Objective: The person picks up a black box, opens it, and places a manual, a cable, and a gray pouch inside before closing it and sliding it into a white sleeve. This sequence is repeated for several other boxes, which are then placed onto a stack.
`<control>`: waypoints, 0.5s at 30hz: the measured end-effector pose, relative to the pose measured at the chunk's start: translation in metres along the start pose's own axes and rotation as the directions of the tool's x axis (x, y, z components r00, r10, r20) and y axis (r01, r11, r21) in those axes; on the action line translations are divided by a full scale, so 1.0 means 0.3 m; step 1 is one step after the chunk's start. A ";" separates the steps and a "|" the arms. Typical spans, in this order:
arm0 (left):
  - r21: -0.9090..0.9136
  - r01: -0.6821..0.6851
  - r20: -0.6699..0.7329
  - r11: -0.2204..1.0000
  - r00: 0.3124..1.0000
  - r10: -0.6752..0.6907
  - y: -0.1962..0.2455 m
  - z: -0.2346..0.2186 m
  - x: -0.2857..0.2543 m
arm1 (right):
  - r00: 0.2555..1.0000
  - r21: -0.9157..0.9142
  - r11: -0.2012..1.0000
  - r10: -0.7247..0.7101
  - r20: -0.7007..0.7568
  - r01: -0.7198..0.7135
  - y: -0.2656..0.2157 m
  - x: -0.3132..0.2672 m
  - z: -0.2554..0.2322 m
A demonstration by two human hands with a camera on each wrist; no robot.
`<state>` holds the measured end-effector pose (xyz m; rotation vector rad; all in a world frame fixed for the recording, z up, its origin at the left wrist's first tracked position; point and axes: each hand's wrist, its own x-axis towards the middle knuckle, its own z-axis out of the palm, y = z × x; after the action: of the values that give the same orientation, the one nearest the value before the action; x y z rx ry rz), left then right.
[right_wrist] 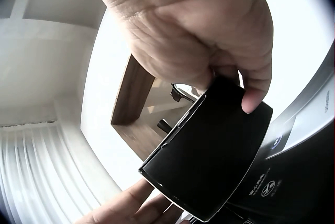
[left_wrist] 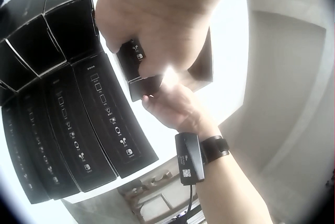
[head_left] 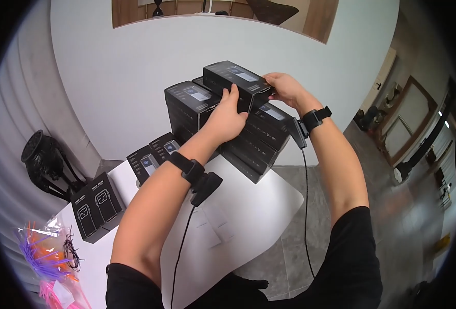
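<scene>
Both hands hold a black product box (head_left: 235,77), printed with a white device on its top, over the right part of a stack of similar boxes. My left hand (head_left: 227,117) grips its near side, with fingertips up against the side face. At the box's right end my right hand (head_left: 285,88) pinches the edge. In the right wrist view the plain black end of the box (right_wrist: 209,145) faces the camera, with the right hand (right_wrist: 204,30) bent over its upper edge. The left wrist view has the left hand (left_wrist: 157,25) covering much of the box.
Stacked black boxes (head_left: 253,149) stand at the white table's (head_left: 248,232) far end. More boxes (head_left: 148,162) lie left of the stack; another black box (head_left: 98,206) sits near the left edge. Bagged colourful strips (head_left: 45,252) are at lower left. A black carved stand (head_left: 45,159) is beside the table.
</scene>
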<state>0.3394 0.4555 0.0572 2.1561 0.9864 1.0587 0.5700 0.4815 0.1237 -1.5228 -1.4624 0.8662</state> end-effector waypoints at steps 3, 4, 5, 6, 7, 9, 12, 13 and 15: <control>-0.009 0.037 0.055 0.999 0.998 -0.036 0.028 0.024 0.013 | 0.999 0.019 0.999 0.039 0.005 -0.040 0.042 0.034 -0.015; -0.004 0.033 0.055 0.999 0.998 -0.033 0.029 0.027 0.017 | 0.998 0.028 0.998 0.055 0.000 -0.055 0.046 0.041 -0.019; 0.001 0.031 0.057 1.000 0.998 -0.031 0.029 0.032 0.015 | 0.998 0.033 0.998 0.055 0.003 -0.055 0.052 0.045 -0.024; 0.005 0.031 0.057 1.000 0.998 -0.031 0.028 0.034 0.015 | 0.998 0.035 0.998 0.055 0.008 -0.056 0.056 0.051 -0.026; 0.026 0.032 0.037 0.999 0.999 -0.033 0.019 0.040 0.020 | 0.998 0.039 0.998 0.056 0.013 -0.056 0.061 0.055 -0.026; 0.070 0.036 0.002 0.997 0.999 -0.037 0.004 0.055 0.025 | 1.000 0.034 0.999 0.019 0.017 -0.020 0.075 0.067 -0.029; 0.049 0.029 0.003 0.998 1.000 -0.029 0.003 0.046 0.020 | 0.998 0.054 0.999 -0.006 -0.056 0.009 0.053 0.038 -0.033; -0.007 -0.025 -0.039 1.000 0.999 0.025 -0.002 0.032 0.007 | 0.996 0.063 0.998 -0.010 -0.088 0.016 0.029 0.011 -0.031; -0.105 -0.131 -0.129 0.986 0.985 0.117 -0.005 -0.006 -0.058 | 0.954 0.163 0.970 -0.131 -0.268 0.179 -0.019 -0.093 -0.036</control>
<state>0.3301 0.4428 0.0497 2.1035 0.8320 1.2880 0.5751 0.4524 0.1313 -1.3070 -1.2573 0.6646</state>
